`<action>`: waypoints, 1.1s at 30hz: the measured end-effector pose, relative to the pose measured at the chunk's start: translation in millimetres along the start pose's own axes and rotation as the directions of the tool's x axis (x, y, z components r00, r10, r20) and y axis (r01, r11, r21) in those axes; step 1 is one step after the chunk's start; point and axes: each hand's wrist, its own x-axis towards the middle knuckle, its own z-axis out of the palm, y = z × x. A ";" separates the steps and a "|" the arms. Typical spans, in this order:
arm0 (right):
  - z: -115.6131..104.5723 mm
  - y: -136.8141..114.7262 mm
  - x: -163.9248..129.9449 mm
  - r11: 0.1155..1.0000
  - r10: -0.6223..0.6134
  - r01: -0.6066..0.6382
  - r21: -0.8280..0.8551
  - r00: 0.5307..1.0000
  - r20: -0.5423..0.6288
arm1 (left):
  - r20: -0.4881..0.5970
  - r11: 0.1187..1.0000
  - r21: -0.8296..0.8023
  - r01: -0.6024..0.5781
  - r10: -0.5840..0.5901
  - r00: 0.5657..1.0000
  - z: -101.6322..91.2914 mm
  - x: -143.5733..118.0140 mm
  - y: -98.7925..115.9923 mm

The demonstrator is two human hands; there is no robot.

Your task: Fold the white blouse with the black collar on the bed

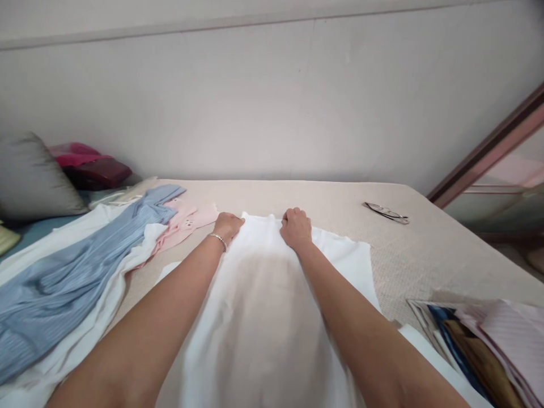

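A white garment (263, 294) lies spread in front of me, its far edge running between my two hands; its exact kind is not clear. At the left end of that edge, my left hand (229, 225), with a silver bracelet (220, 241) at the wrist, has its fingers closed on the cloth. My right hand (296, 226) grips the same edge farther right, fingers curled over it. To the right of that hand, part of the white cloth fans out flat. The near end of the garment runs out of view below.
Loose clothes lie at left: a blue ribbed garment (80, 272), white pieces and a pink one (187, 221). A grey cushion (36, 178) stands behind them. Eyeglasses (386, 213) rest on the beige surface (331, 198). Folded clothes (480, 340) are stacked at right, near me.
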 end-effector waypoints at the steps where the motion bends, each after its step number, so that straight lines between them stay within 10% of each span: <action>1: 0.2 0.4 0.0 1.000 0.001 -0.001 0.001 1.000 -0.003 | -0.008 0.999 0.038 -0.017 0.018 1.000 -0.6 0.5 -1.3; 12: 2.5 2.9 -0.8 1.000 -0.013 0.012 -0.007 1.000 -0.019 | -0.061 0.862 0.484 -0.153 0.207 0.976 -0.7 -17.9 -5.0; 27: -20.8 32.0 7.8 0.951 0.307 -0.303 0.058 0.948 -0.079 | -0.097 0.784 0.597 -0.172 0.284 0.954 15.7 -24.6 -13.2; 33: -35.6 44.6 8.2 0.982 0.180 -0.182 0.051 0.983 0.038 | -0.087 0.776 0.603 -0.187 0.296 0.951 14.0 -26.2 -11.7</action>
